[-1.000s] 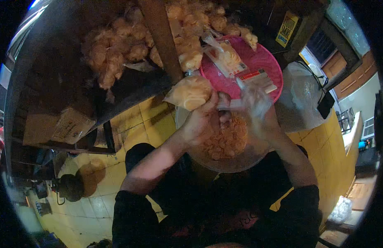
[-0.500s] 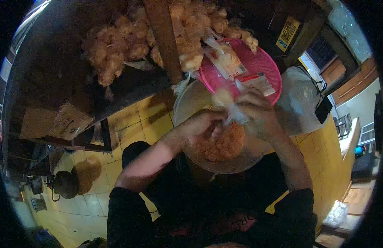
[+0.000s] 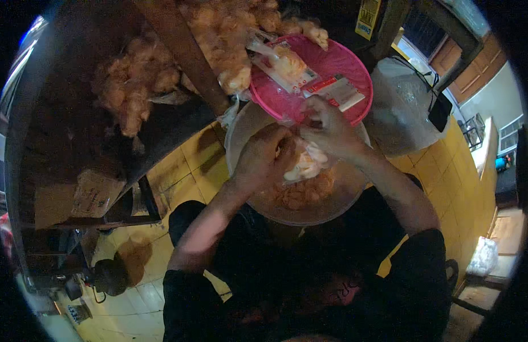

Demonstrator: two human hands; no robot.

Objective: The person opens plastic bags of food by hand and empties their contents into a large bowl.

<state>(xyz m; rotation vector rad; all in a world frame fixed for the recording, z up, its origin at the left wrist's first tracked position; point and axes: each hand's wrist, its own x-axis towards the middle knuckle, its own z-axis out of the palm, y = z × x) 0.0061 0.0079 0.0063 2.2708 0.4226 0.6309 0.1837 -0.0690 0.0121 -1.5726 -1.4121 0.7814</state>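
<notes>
- My left hand [image 3: 264, 153] has its fingers bent and closed on the upper part of a small clear bag [image 3: 307, 164].
- My right hand [image 3: 334, 134] pinches the gathered top of this same bag, just beside the left fingers; the exact hold of each fingertip is partly hidden.
- The small clear bag hangs below my grip, with pale and orange pieces inside it.
- Under my grip is a wide translucent tub [image 3: 248, 118], and in it lie orange chips [image 3: 303, 196]; I cannot tell whether the bag touches them.
- Just beyond my right hand, a round pink tray [image 3: 345, 58] lies over the far rim of the tub.
- On this tray are a clear packet [image 3: 288, 67] with orange pieces and, nearer to my right hand, a white and red packet [image 3: 344, 94].
- Beyond my grip and to the left, many filled bags [image 3: 215, 43] are heaped on a dark shelf.
- To the right of my grip stands a large whitish plastic bag [image 3: 398, 122].
</notes>
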